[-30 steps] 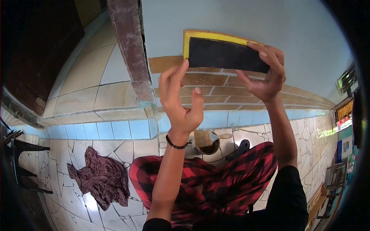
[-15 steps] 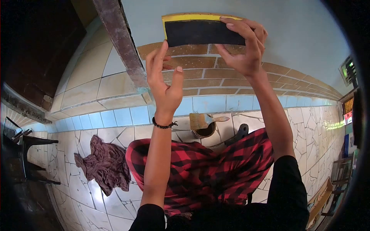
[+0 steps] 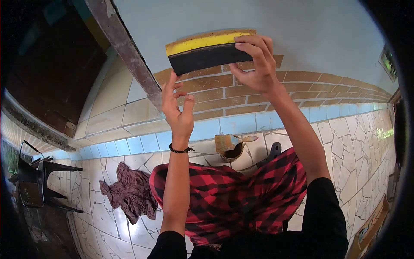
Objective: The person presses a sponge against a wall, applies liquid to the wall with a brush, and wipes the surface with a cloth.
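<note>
A long block with a black face and a yellow side [image 3: 207, 49] is held up near the wall, over the upper edge of the painted brick band [image 3: 215, 82]. My right hand [image 3: 258, 64] grips its right end, thumb below and fingers on top. The block's lower left corner meets the fingertips of my left hand [image 3: 177, 108], whose fingers and thumb are apart. A wide brush [image 3: 228, 141] rests across the rim of a small pot [image 3: 233, 154] on the floor, below the wall.
A crumpled brown cloth [image 3: 130, 192] lies on the tiled floor at the left. Beyond it stands a black chair [image 3: 43, 181]. A dark wooden post [image 3: 129, 43] edges the doorway. Blue tiles [image 3: 238, 124] line the wall's foot. A sandal [image 3: 274, 151] is beside my knee.
The block has tilted, showing more of its yellow side and a narrower black face. Its left end sits lower against the view. My right hand still holds it. The view has shifted.
</note>
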The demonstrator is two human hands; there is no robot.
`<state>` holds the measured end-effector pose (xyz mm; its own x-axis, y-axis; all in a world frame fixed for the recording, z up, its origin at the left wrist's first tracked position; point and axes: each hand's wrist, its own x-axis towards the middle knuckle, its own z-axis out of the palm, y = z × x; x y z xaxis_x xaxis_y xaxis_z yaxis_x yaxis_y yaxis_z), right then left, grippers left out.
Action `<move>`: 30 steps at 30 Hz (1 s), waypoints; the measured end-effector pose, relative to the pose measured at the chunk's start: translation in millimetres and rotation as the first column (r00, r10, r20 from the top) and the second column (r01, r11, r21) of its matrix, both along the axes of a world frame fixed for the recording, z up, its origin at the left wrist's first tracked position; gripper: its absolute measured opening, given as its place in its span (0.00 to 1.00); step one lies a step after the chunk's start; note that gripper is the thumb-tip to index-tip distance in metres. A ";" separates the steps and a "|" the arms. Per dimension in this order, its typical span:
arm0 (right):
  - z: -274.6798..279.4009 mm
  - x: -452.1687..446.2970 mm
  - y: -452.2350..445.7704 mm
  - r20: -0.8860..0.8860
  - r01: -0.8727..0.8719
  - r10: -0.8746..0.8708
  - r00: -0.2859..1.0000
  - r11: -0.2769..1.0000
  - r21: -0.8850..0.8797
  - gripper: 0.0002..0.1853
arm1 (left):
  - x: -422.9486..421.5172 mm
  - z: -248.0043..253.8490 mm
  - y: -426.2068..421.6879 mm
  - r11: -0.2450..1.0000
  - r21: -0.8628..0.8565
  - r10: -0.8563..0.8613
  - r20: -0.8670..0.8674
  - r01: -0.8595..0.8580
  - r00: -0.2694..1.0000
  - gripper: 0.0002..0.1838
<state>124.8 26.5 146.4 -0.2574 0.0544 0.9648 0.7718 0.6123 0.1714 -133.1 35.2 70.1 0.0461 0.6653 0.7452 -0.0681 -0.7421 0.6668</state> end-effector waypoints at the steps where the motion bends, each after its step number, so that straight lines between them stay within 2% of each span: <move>1: 0.1 2.4 -0.4 -0.026 -0.001 0.002 1.000 1.000 0.008 0.39 | 1.2 0.9 -1.1 1.000 -0.006 -0.006 0.001 0.006 1.000 0.36; 6: -5.2 13.1 7.4 -0.137 -0.059 0.060 0.989 0.998 0.007 0.42 | 5.9 5.9 -0.3 0.999 -0.004 -0.042 0.031 0.042 0.999 0.37; 9: -7.6 12.7 11.1 -0.142 -0.042 0.040 0.989 0.999 -0.014 0.42 | 6.6 9.8 4.9 0.999 0.007 -0.038 0.041 0.038 0.998 0.38; 15: -2.0 14.5 8.4 -0.090 0.122 -0.123 0.988 0.992 -0.019 0.43 | 6.1 3.9 13.0 0.996 -0.014 -0.084 0.056 0.085 0.995 0.38; 21: -10.6 20.9 17.6 -0.089 0.010 -0.010 0.996 1.000 0.006 0.49 | 10.2 1.5 15.6 0.993 -0.051 -0.104 0.079 0.108 0.991 0.38; 27: -14.6 28.2 16.4 -0.112 0.049 -0.042 0.993 0.997 0.062 0.55 | 12.6 2.4 16.7 0.988 -0.055 -0.136 0.105 0.142 0.985 0.37; 30: -13.0 28.2 17.9 -0.121 0.051 -0.041 0.992 0.996 0.077 0.54 | 13.6 2.6 15.8 0.988 -0.054 -0.138 0.108 0.144 0.985 0.37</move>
<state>153.0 44.4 133.4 -0.1396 -0.0145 0.9901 0.8167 0.5637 0.1234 -119.5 51.0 72.7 0.0672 0.7024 0.7086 -0.2400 -0.6780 0.6948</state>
